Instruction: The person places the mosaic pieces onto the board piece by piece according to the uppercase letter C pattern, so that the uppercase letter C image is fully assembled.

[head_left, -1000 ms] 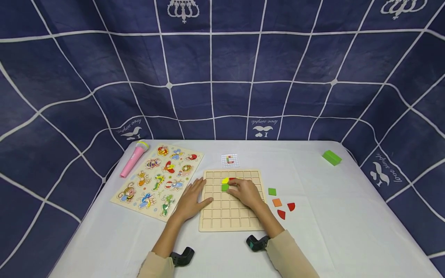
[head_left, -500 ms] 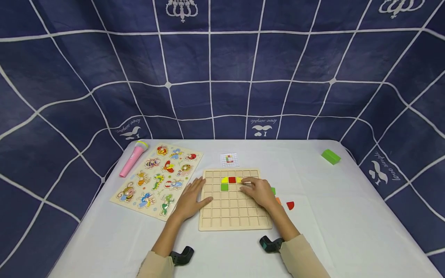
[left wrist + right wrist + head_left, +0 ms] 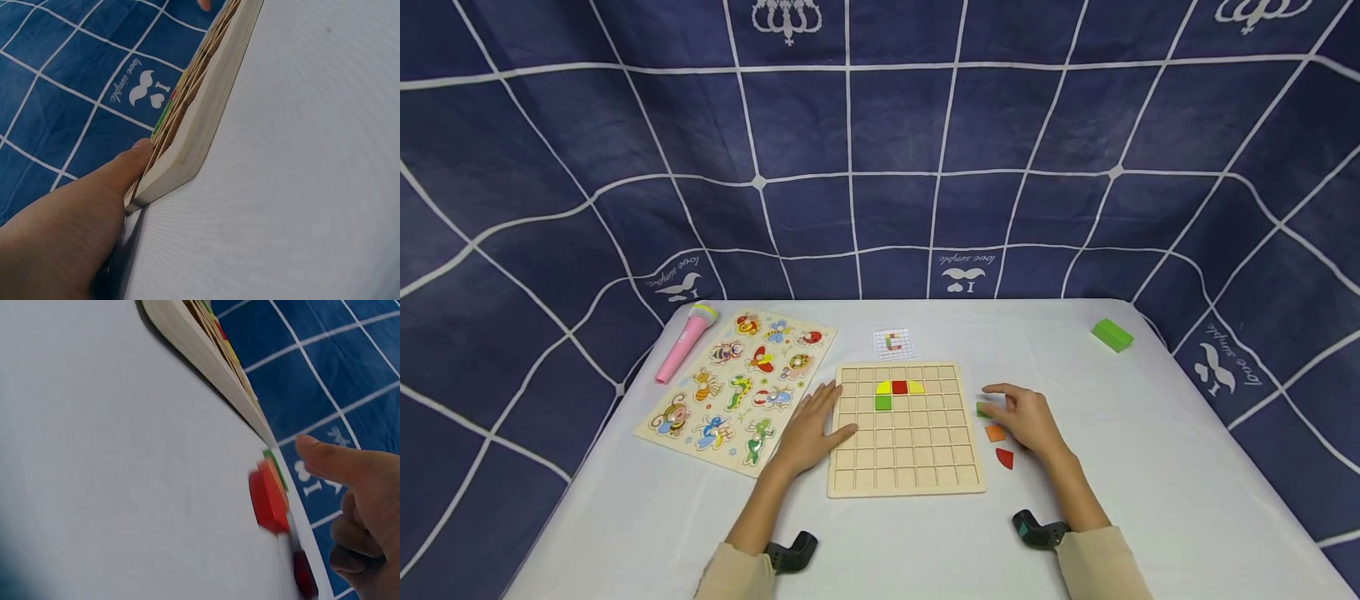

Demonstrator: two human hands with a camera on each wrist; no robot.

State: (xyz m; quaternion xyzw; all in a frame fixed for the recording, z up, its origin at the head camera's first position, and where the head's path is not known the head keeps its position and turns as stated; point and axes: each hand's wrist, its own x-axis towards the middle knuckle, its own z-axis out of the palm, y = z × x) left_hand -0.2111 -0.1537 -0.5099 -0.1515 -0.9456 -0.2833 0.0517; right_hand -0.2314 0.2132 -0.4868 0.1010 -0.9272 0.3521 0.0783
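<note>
My left hand (image 3: pixel 808 429) rests on the left edge of a wooden grid board (image 3: pixel 906 459), fingers straight and thumb lying over the grid. In the grid sit a yellow quarter-round piece (image 3: pixel 883 387), a red square (image 3: pixel 899 387) and another yellow quarter-round piece (image 3: pixel 916 387) in a row. A green square (image 3: pixel 883 403) lies below the left yellow one. Right of the board, my right hand (image 3: pixel 1026 417) hovers over a loose green square (image 3: pixel 981 410), thumb and index finger apart, holding nothing. Nearby lie an orange square (image 3: pixel 996 433) and a red quarter-round piece (image 3: pixel 1004 458).
A second red piece (image 3: pixel 305 575) shows in the right wrist view. Behind the board lies a small pattern card (image 3: pixel 893 343). An insect peg puzzle (image 3: pixel 715 400) and a pink toy microphone (image 3: pixel 687 343) are at left, a green block (image 3: pixel 1112 335) at far right.
My right hand has let go of the right-hand yellow piece in the grid and moved right, off the board to the loose green square. The left hand stays in place.
</note>
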